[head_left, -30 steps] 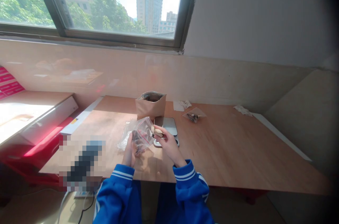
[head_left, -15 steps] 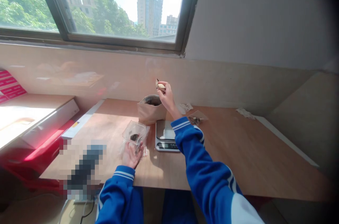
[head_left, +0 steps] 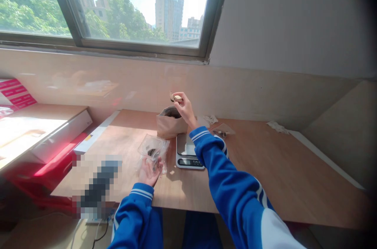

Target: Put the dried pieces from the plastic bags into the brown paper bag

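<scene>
My right hand (head_left: 185,110) is raised over the mouth of a beige stand-up bag (head_left: 171,126), thumb and fingers closed on a pale flat piece with dark edges (head_left: 177,98). Its exact kind is too small to tell. The beige bag is open at the top, with dark contents partly visible. Lower and to the left, my left hand (head_left: 149,172) lies palm up, its fingers curled at a clear plastic bag (head_left: 149,141). Inside that bag is a small dark piece (head_left: 151,152). A digital scale (head_left: 185,150) stands between my hands, partly covered by my right sleeve.
Behind my right forearm lies a small clear packet with dark bits (head_left: 221,133). Crumpled white tissue (head_left: 209,120) rests by the wall, with another white scrap (head_left: 277,127) farther right. A blurred-out dark object (head_left: 98,184) is at the wooden table's (head_left: 265,170) left front edge.
My right hand has come slightly down and left with the pale piece, nearer the beige bag's mouth. The left hand stays at the clear bag. The whole view has shifted a little.
</scene>
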A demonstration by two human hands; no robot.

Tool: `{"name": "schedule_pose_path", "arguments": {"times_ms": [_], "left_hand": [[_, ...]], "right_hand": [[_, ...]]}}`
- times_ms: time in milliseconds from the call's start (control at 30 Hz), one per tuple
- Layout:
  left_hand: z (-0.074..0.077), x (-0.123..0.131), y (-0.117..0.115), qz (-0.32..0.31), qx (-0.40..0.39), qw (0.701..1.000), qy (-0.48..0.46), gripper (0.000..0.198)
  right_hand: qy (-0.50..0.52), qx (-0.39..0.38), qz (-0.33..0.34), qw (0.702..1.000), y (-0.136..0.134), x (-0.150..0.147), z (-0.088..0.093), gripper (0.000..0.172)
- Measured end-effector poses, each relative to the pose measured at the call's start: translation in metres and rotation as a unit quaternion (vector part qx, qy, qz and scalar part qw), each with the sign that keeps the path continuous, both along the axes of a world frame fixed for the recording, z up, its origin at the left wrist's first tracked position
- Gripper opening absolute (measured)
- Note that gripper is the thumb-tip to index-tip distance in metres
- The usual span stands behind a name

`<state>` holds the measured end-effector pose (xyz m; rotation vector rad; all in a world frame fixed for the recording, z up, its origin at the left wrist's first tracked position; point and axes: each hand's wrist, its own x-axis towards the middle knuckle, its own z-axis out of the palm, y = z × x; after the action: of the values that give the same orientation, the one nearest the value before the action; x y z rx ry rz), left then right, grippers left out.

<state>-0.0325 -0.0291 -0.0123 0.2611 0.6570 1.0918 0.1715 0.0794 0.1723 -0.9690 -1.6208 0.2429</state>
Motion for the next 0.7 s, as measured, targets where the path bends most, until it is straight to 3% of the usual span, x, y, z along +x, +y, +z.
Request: {"name": "schedule_pose_path", "arguments": {"times_ms": [167,400,600,700], "left_hand": [[0.002,0.001,-0.001,0.014,-0.004,1.0,-0.027,0.027],[0.007,0.002,-0.003,0.002,0.0,1.0,-0.013,0.031],[0.006,-0.001,-0.002,-0.014,0.004,1.0,0.013,0.032],[0.009,-0.001,-0.001,-0.029,0.0,0.999,0.019,0.035]], "right_hand": [[-0.083,-0.033,0.063,0.994,-0.008,0.001,0.001,0.027],[-0.201,0.005,0.071,0.977,0.003,0.0,-0.014,0.023],[-0.247,-0.002,0.043,0.968,0.003,0.005,-0.019,0.016],[-0.269,-0.001,-0.008,0.963,-0.002,0.007,-0.019,0.021]]}}
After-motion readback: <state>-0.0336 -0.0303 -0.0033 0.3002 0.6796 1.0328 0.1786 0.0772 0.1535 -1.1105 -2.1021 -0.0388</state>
